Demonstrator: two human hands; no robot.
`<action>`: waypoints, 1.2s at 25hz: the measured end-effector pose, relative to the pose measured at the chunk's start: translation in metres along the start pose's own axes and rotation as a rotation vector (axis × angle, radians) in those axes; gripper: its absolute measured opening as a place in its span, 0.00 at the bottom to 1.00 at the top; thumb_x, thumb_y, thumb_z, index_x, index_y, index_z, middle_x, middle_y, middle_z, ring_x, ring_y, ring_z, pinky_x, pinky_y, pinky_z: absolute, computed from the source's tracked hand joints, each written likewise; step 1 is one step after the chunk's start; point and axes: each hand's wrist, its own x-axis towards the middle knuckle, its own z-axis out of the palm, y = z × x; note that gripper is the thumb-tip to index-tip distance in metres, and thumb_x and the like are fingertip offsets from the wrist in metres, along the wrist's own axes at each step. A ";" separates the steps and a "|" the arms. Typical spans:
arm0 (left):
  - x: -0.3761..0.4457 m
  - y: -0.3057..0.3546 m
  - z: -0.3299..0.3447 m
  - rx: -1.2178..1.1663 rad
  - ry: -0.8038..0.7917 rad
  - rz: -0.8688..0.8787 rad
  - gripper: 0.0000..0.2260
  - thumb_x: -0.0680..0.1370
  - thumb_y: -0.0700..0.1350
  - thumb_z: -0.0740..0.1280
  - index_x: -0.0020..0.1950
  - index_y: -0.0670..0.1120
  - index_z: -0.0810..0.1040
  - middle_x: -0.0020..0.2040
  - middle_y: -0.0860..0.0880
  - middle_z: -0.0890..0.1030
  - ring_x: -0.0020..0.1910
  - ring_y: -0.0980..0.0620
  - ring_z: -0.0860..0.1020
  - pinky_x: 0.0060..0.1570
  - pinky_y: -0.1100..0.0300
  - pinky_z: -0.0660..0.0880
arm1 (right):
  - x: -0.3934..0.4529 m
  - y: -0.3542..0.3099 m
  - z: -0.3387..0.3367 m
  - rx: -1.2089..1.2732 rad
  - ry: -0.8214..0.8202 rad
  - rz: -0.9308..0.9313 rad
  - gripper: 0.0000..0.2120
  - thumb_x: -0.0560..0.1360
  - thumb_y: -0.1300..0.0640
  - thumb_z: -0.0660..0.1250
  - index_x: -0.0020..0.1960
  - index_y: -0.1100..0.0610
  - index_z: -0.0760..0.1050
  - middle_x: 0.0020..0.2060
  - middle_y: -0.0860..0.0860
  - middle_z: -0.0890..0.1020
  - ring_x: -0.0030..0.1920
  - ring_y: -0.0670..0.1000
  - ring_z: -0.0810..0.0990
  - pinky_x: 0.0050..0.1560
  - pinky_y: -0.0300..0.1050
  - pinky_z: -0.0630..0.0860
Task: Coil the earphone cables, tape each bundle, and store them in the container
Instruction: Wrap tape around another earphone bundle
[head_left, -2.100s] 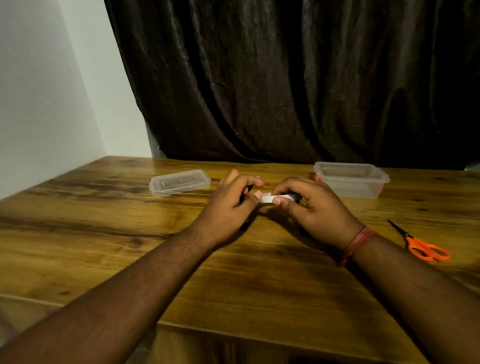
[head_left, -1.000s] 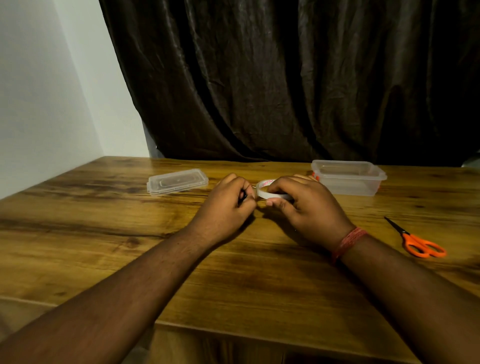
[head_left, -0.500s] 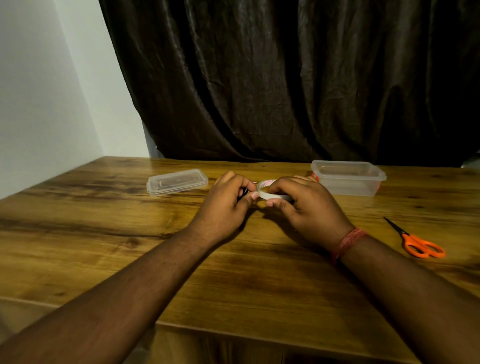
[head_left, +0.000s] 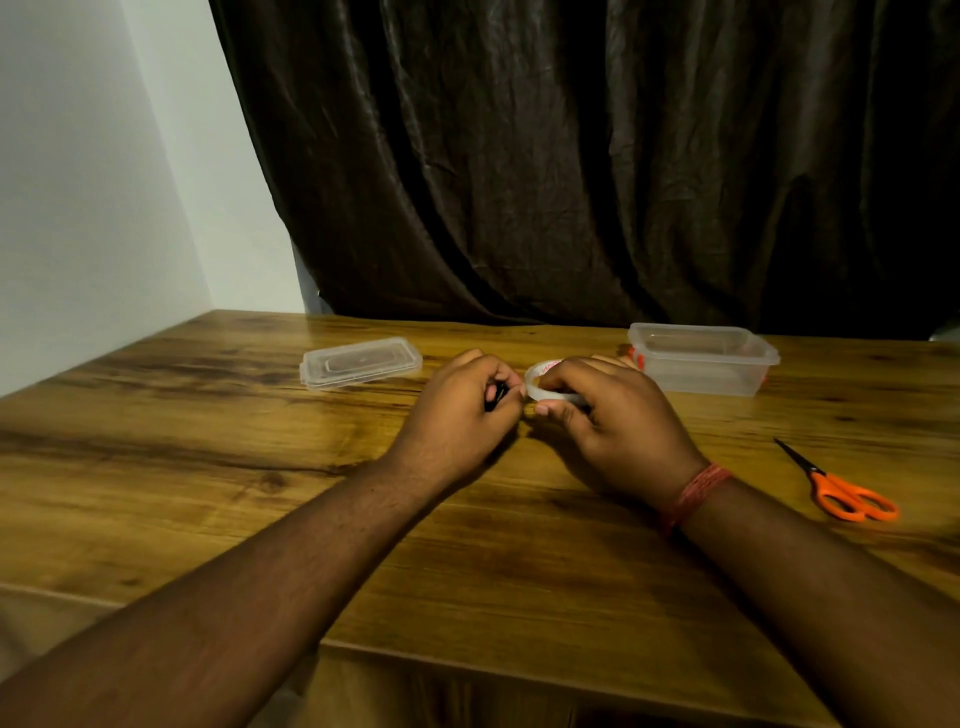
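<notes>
Between my hands, one tape roll (head_left: 551, 387), pinched by right hand (head_left: 608, 421); left hand (head_left: 460, 410) grips a mostly hidden dark bundle (head_left: 496, 399).

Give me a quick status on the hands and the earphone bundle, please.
Left hand grips dark earphone bundle. Right hand holds tape roll. Container open, unobstructed.
</notes>
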 end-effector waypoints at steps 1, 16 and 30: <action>0.000 0.000 0.000 0.013 -0.003 0.003 0.02 0.77 0.46 0.68 0.47 0.54 0.77 0.45 0.56 0.74 0.44 0.58 0.73 0.42 0.62 0.69 | 0.000 0.000 0.000 0.004 -0.001 0.003 0.04 0.76 0.52 0.68 0.50 0.49 0.76 0.44 0.44 0.80 0.46 0.49 0.77 0.45 0.48 0.71; 0.003 -0.011 -0.003 -0.065 0.014 -0.051 0.03 0.80 0.45 0.64 0.50 0.52 0.77 0.46 0.56 0.73 0.48 0.56 0.73 0.48 0.61 0.71 | 0.003 0.007 0.003 0.076 0.010 0.104 0.05 0.77 0.49 0.67 0.52 0.47 0.76 0.48 0.45 0.82 0.50 0.50 0.78 0.49 0.53 0.76; 0.000 -0.005 0.000 -0.079 0.002 -0.024 0.02 0.79 0.46 0.66 0.48 0.52 0.78 0.45 0.57 0.72 0.46 0.60 0.72 0.44 0.63 0.69 | 0.001 0.007 0.004 0.092 -0.008 0.130 0.04 0.77 0.48 0.67 0.51 0.45 0.76 0.47 0.44 0.81 0.48 0.49 0.78 0.48 0.53 0.76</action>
